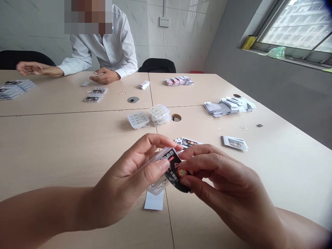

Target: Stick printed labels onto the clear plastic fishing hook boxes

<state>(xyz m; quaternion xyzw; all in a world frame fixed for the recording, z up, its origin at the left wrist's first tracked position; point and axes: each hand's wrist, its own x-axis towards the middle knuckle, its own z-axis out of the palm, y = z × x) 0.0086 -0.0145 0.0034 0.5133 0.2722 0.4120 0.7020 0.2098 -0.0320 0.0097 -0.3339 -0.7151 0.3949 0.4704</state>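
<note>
My left hand (pixel 129 176) is closed around a clear plastic case (pixel 157 185), its thumb pressing on a black printed card (pixel 174 169) that lies over the case. The fingers and thumb of my right hand (pixel 225 180) pinch the card's right side, and the card bends at its lower edge. Just beneath the case a pale paper slip (pixel 154 200) rests on the table. More printed cards (pixel 190 142) lie behind my fingers, partly hidden by them.
Clear cases (pixel 138 120) are stacked mid-table beside a round hole (pixel 176 118). Folded papers (pixel 229 105) and a card stack (pixel 235 143) lie to the right. Across the table (pixel 77 138) sits a person in a white shirt (pixel 109 52), with more cases (pixel 95 94) nearby.
</note>
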